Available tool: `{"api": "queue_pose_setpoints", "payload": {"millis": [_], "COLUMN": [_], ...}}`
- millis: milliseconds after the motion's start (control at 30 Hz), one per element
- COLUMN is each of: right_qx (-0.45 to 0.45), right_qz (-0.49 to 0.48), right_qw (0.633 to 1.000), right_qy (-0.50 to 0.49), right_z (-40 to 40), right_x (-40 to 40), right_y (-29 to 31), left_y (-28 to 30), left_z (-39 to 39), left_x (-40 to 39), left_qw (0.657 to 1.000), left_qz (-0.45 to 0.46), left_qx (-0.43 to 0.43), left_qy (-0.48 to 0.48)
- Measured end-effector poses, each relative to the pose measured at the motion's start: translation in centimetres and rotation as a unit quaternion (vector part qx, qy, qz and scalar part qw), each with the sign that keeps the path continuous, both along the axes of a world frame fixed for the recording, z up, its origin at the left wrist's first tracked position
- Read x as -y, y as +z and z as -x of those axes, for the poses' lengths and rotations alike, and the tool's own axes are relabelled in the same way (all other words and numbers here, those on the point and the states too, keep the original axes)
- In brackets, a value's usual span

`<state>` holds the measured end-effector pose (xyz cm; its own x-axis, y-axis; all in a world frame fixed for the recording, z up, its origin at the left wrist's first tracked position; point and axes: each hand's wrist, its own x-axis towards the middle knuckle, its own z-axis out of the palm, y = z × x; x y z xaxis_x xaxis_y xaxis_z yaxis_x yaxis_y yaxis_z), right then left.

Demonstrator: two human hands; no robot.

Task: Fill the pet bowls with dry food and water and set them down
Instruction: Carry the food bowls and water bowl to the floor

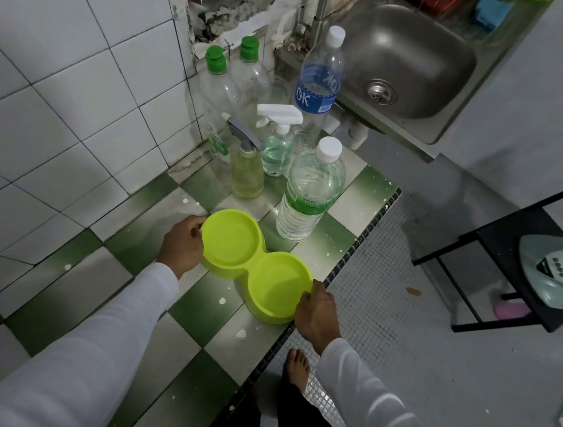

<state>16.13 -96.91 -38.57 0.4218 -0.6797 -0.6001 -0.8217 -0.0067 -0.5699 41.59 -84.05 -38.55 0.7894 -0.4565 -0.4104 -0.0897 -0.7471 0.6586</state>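
From my remote seat I looked down on a ledge tiled in green and white checks (195, 308) that ran from the lower left of the frame up toward the centre, edged on its right by a dark ribbed strip, with a wall of large white glazed tiles (60, 106) filling the upper left. Beyond the ledge, at the top right, sat a stainless steel sink basin (408, 63) with its drain showing, and below it a grey floor of small mosaic tiles (382, 326) where a bare foot (298, 366) stood just beside the ledge. The lime-green plastic double pet bowl (256, 267) rested on the ledge at the centre of the frame, both round wells without contents. My left hand (182, 243) gripped the far well's rim with curled fingers, and my right hand (318, 311) held the near well's rim, its fingers bent over the edge. Just above the bowl stood a clear water bottle with a green label and white cap (309, 195), near it but apart. Further up were a yellowish spray bottle with a grey trigger (247, 172), a clear spray bottle with a white trigger (277, 144), a tall blue-labelled bottle marked OK (318, 79), and two clear bottles with green caps (231, 81) against the wall. At the right edge a black metal rack (508, 269) carried a pale green clothes iron (557, 267).
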Motion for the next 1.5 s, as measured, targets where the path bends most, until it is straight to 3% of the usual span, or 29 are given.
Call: {"api": "queue_pose_setpoints", "payload": {"millis": [500,700,900,1200,1500], "right_qx": [0.047,0.104,0.17,0.254,0.317], "right_qz": [0.07,0.096,0.113,0.107,0.02], "right_qw": [0.996,0.988,0.974,0.956,0.944], "right_qy": [-0.037,-0.069,-0.098,-0.1,-0.086], "right_z": [0.5,0.4,-0.1,-1.3,-2.9], "right_x": [2.4,2.5,1.9,0.2,-1.1], "right_y": [2.6,4.7,6.2,9.3,12.2], "left_y": [3.1,4.9,7.0,9.7,12.3], "left_z": [1.9,3.8,6.3,8.9,11.3], "left_x": [-1.1,-2.5,-4.5,-7.9,-10.1], "left_qw": [0.991,0.985,0.959,0.923,0.876], "left_qz": [0.087,0.145,0.212,0.278,0.312], "left_qx": [0.001,-0.006,-0.065,0.002,0.028], "left_qy": [0.103,0.094,0.176,0.264,0.366]}}
